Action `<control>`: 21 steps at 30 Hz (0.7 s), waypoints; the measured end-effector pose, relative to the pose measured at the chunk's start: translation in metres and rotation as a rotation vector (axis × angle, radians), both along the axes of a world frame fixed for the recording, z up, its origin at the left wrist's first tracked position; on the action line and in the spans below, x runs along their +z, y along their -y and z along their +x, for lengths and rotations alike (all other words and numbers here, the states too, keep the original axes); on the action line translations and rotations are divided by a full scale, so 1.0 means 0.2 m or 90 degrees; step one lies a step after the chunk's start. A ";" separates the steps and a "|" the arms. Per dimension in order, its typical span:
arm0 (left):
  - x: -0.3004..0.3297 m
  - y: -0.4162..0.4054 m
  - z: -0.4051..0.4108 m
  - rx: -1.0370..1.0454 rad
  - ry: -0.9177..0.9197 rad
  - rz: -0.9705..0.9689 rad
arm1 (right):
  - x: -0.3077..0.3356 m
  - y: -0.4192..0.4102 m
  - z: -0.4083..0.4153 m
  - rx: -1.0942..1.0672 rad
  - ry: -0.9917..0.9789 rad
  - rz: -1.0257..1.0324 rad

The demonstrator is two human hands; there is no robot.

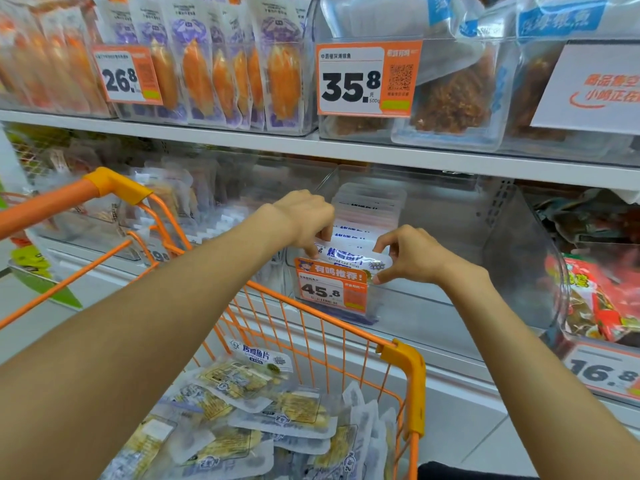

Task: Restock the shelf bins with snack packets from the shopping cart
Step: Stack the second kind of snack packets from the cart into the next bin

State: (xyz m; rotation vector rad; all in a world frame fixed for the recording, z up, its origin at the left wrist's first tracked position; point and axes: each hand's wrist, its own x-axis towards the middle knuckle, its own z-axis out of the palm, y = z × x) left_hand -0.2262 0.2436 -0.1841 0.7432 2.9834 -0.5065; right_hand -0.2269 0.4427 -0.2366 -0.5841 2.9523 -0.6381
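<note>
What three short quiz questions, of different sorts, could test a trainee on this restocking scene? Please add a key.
1. True or false: the shopping cart is empty.
2. Which price tag hangs on the clear bin being filled? A 26.8, B 45.8, C 16.8
3. What do both hands hold?

Key:
1. False; cod fillet packets lie in it.
2. B, the 45.8 tag.
3. The left hand and right hand pinch one grilled cod fillet packet.

Both arms outstretched forward; left hand (304,220) and right hand (408,254) with fingers curled, pinching.
</note>
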 end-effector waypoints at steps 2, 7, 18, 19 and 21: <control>0.00 -0.01 0.00 -0.004 0.017 -0.036 | 0.00 0.00 0.00 0.007 0.003 0.019; -0.01 0.05 0.02 0.013 0.078 -0.059 | 0.06 -0.07 0.04 0.051 0.168 -0.067; 0.04 0.06 0.09 0.008 0.052 0.078 | 0.07 -0.01 0.08 0.061 0.029 -0.082; 0.04 0.05 0.08 0.012 0.068 0.053 | 0.06 0.00 0.07 0.058 0.017 -0.078; 0.04 0.04 0.06 0.013 0.087 0.027 | 0.06 0.02 0.07 0.055 -0.008 -0.056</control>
